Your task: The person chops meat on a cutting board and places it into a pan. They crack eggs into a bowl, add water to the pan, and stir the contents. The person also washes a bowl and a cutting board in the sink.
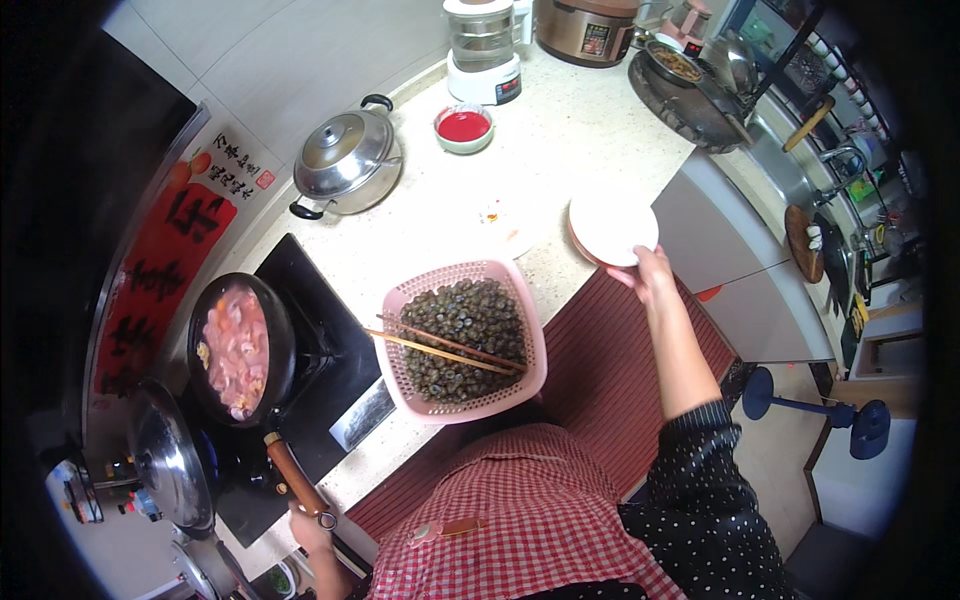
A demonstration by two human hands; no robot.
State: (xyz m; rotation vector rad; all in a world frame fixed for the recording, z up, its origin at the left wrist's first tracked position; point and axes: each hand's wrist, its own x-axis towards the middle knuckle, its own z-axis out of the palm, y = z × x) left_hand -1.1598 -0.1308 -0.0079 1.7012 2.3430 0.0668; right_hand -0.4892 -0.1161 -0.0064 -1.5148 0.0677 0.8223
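My right hand (648, 276) grips the rim of a white-lined bowl (615, 225) with a reddish outer side, at the counter's front edge. My left hand (310, 531) is by the end of the wooden handle (294, 474) of a dark frying pan (283, 360); whether it grips the handle cannot be made out. Pale pink raw-looking meat pieces in liquid (236, 352) fill the pan on the black cooktop (330, 397). In front of me a pink perforated basket (534, 337) holds many dark snails (457, 330). A pair of wooden chopsticks (450, 355) lies across them.
A lidded steel pot (349, 161) stands by the wall, near a bowl of red liquid (463, 129). Behind are an electric glass kettle (484, 52) and a brown cooker (581, 34). A domed pan lid (169, 457) leans left of the pan. A sink (780, 154) lies right.
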